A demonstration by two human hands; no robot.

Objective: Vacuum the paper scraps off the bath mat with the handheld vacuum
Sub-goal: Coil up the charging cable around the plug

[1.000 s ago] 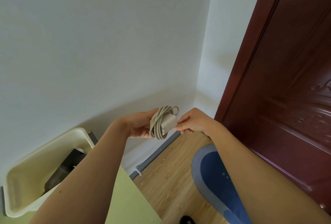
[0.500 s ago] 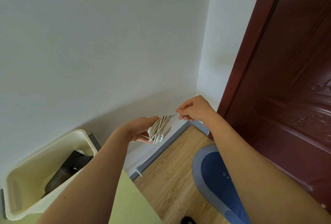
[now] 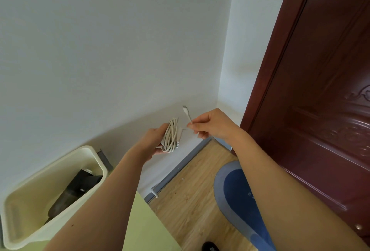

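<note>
Near left: edge of a green tabletop [image 3: 144,230], with a cream tub [image 3: 26,220] at its left holding the dark handheld vacuum [image 3: 80,186], slanted inside. Near right, on the wood floor [image 3: 190,206]: blue bath mat [image 3: 234,190], partly hidden by the right forearm. Small pale marks on it, perhaps writing, too small to read. Between tabletop and mat, an open strip of floor. Farther: left hand [image 3: 154,142] gripping a coiled white cable [image 3: 171,135], right hand [image 3: 214,124] pinching its free end. Beyond, white wall [image 3: 120,50] and dark red door [image 3: 320,90].

We're looking into a corner of a home: a carved dark red wooden door [image 3: 320,90] is standing beside plain white walls [image 3: 100,50], and a blue oval bath mat [image 3: 236,190] is lying on pale wood-plank flooring [image 3: 192,200].
</note>
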